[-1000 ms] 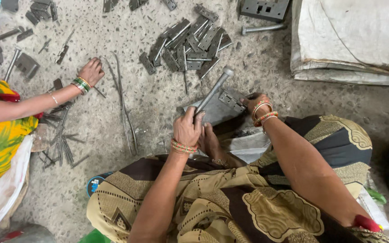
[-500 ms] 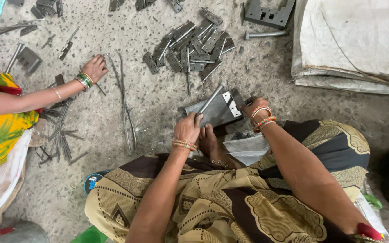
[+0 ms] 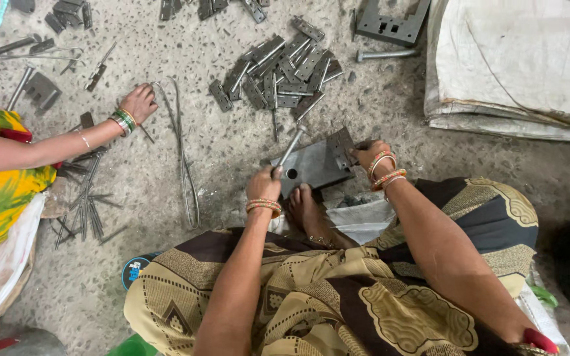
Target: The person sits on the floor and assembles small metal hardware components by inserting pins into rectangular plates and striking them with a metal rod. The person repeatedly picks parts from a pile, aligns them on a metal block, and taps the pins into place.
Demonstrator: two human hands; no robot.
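1. The left hand (image 3: 263, 186) is closed around the lower end of a metal rod (image 3: 291, 146), which is held tilted, its upper end raised above the steel block (image 3: 315, 170)
2. The right hand (image 3: 369, 153) is pressed on the right edge of the block, its fingers clamped on a small hinge plate (image 3: 343, 149) seated there; how tightly it is pinched cannot be told
3. The block is set flat on the concrete floor (image 3: 232, 151), just in front of the person's bare foot (image 3: 305, 211); a round hole (image 3: 291, 173) is seen in its face near the left hand
4. For a clean blow, the plate is best kept square and flush on the block, with the fingertips drawn clear of the striking line
5. The rod is best brought down straight, not glancing, so that the plate is not shifted
6. A heap of hinge plates (image 3: 285, 69) is lying beyond the block, well apart from a co-worker's hand (image 3: 138, 102) at the left, which is resting on the floor beside a bent wire (image 3: 183, 151)
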